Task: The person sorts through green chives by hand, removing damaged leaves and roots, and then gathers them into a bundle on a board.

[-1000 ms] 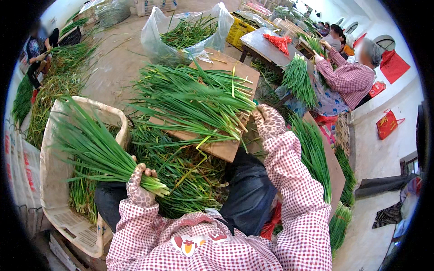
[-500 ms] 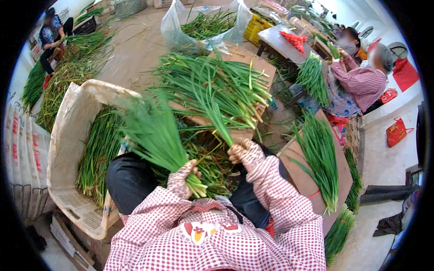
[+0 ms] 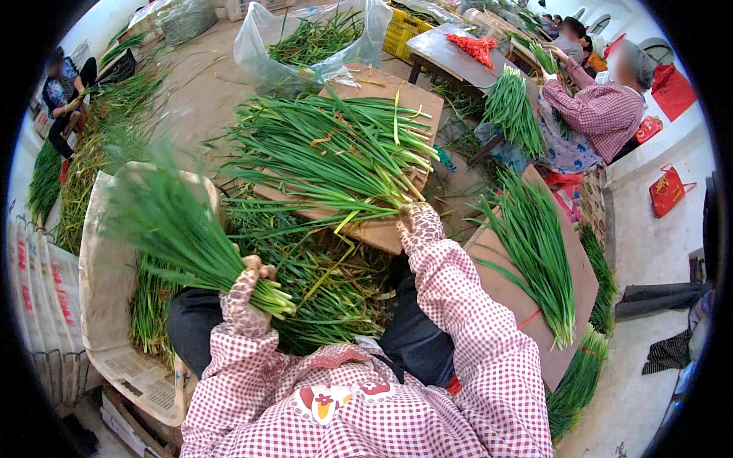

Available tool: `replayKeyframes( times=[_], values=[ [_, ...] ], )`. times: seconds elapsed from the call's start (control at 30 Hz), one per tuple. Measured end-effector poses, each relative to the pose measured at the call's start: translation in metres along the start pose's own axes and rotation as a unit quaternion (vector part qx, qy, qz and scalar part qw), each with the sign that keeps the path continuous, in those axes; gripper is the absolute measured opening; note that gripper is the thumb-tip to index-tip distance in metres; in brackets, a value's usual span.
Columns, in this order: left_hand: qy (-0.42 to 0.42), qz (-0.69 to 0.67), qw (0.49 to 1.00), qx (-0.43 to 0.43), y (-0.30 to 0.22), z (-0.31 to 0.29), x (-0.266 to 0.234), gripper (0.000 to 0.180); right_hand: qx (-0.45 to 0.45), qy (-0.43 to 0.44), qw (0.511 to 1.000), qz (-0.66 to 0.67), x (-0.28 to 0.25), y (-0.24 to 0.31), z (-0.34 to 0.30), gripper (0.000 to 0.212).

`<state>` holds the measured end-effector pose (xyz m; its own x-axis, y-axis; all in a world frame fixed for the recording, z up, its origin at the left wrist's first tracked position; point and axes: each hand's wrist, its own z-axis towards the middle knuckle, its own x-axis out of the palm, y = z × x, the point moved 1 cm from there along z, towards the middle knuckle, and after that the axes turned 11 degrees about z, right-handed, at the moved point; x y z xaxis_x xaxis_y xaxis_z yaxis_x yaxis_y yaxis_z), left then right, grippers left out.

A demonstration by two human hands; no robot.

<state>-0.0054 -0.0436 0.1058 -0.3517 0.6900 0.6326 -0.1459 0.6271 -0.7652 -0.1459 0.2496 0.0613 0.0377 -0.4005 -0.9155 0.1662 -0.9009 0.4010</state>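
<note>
A fanned bunch of garlic chives [image 3: 179,233] is gripped near its pale stalk ends by my left hand [image 3: 248,294], in a patterned glove. Its leaf tips are blurred and pass over the rim of the pale crate. My right hand [image 3: 420,227], gloved alike, is at the near edge of a large loose pile of chives [image 3: 328,149] lying on a brown board [image 3: 382,231]. Its fingers are curled at the pale stalk ends there. Below, between my knees, lies a heap of leaf scraps [image 3: 336,294].
At left stands the pale plastic crate [image 3: 95,305] with chives inside. A tied bunch [image 3: 534,259] rests on a board at right, with more bunches beside it. Beyond the pile is a clear plastic bag [image 3: 256,46] of greens. Co-workers sit at far left and far right.
My left hand has swung its bunch left and away from my body. My right hand has moved forward to the pile, and the thin strand it held no longer stretches from it.
</note>
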Motion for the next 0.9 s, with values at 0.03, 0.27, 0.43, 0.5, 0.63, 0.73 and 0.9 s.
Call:
replayKeyframes(
  times=[0.03,0.27,0.43,0.5,0.63,0.73,0.9],
  values=[
    [0.002,-0.012,1.000,0.003,-0.002,0.005,-0.002,0.024,-0.002,-0.002,1.000,-0.024,0.007,-0.011,0.009,0.030],
    [-0.037,-0.092,0.991,-0.091,0.008,-0.006,-0.001,0.039,-0.003,0.107,0.994,-0.035,-0.008,0.015,0.034,0.045],
    [-0.046,-0.090,0.989,-0.105,0.009,-0.010,-0.007,0.042,0.052,0.119,0.991,-0.027,-0.045,0.022,0.059,0.037],
    [-0.033,-0.032,0.998,-0.038,0.001,-0.009,-0.017,0.046,0.063,0.086,0.994,0.030,-0.074,0.035,0.067,0.035],
    [-0.037,-0.006,0.999,0.015,-0.008,-0.002,-0.016,0.050,0.100,0.111,0.987,0.062,-0.091,0.031,0.066,0.029],
    [0.030,-0.075,0.997,0.011,-0.015,-0.002,-0.015,0.054,0.164,0.184,0.963,0.106,-0.093,0.012,0.061,0.026],
    [0.044,-0.072,0.996,-0.011,-0.028,-0.016,-0.018,0.054,0.282,-0.005,0.848,0.450,-0.139,0.063,0.048,0.021]
  ],
)
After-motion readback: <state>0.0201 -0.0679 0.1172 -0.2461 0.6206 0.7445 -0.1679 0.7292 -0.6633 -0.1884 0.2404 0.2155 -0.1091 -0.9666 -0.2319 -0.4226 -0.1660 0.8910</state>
